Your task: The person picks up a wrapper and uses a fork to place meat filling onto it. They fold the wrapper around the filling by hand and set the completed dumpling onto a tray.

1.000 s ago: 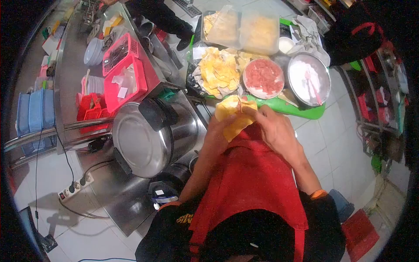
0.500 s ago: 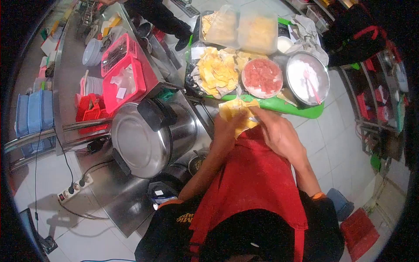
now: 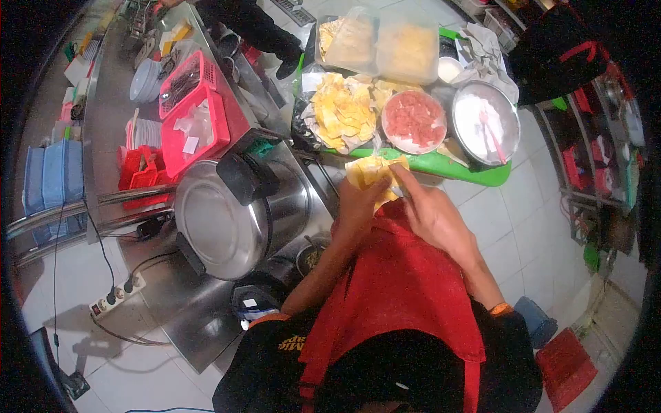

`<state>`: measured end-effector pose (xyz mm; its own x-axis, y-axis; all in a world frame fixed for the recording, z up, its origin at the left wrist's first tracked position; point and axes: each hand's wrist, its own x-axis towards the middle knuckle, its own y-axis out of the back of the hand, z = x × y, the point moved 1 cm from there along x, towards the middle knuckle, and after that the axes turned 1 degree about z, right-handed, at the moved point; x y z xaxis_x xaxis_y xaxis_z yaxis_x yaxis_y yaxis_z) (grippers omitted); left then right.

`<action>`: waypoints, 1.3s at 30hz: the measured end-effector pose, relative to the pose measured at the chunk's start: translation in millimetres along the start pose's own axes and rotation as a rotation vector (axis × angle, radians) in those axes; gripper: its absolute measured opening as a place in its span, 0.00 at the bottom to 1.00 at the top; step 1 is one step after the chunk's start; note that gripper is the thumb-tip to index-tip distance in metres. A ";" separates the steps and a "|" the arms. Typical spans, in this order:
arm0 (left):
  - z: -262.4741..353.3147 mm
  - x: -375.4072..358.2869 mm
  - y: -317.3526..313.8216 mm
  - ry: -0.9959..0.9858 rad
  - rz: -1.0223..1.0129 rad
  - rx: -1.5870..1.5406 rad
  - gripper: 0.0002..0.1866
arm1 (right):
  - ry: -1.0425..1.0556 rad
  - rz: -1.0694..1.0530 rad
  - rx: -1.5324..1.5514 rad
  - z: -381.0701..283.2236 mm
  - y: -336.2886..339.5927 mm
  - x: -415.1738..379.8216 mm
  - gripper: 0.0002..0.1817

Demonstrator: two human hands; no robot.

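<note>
In the head view, thin yellow dough wrappers (image 3: 372, 165) are held just off the near edge of a green tray (image 3: 482, 177). My left hand (image 3: 363, 201) is closed around them, thumb on top. My right hand (image 3: 435, 215) meets them from the other side, its index finger stretched onto the dough; its other fingers are partly hidden. Beyond lies a heap of yellow wrappers (image 3: 343, 113) on paper. Beside that heap stand a bowl of pink minced filling (image 3: 413, 118) and a metal bowl of white powder (image 3: 475, 117) with a pink-handled utensil in it.
Two translucent containers (image 3: 407, 51) sit at the tray's far side, near crumpled paper (image 3: 487, 62). To the left are a big steel pot (image 3: 227, 219), a pink basket (image 3: 196, 141) and a steel counter (image 3: 113, 148). Another person's dark-clothed leg (image 3: 251, 27) shows at the top.
My right hand has shifted slightly, and its index finger now lies straighter against the wrappers. Less of the lower dough hangs visible. My left hand stays in nearly the same place.
</note>
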<state>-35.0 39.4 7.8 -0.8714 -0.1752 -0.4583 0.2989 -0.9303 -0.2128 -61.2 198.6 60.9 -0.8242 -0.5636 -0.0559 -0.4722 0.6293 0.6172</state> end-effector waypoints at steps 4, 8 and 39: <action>1.7 -1.1 1.8 0.043 -0.037 -0.058 0.17 | 0.071 0.189 0.002 3.0 -6.7 3.7 0.28; 9.6 -2.8 3.2 0.197 -0.132 -0.633 0.21 | -0.022 0.240 -0.026 -0.7 -4.3 6.4 0.23; 21.2 -0.2 17.9 0.415 -0.604 -1.098 0.46 | 0.171 0.118 0.235 2.0 28.2 14.7 0.13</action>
<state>-37.8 16.0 22.4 -0.8535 0.4669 -0.2315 0.2367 -0.0484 -0.9704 -87.2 209.1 75.9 -0.8225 -0.5484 0.1510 -0.4521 0.7913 0.4117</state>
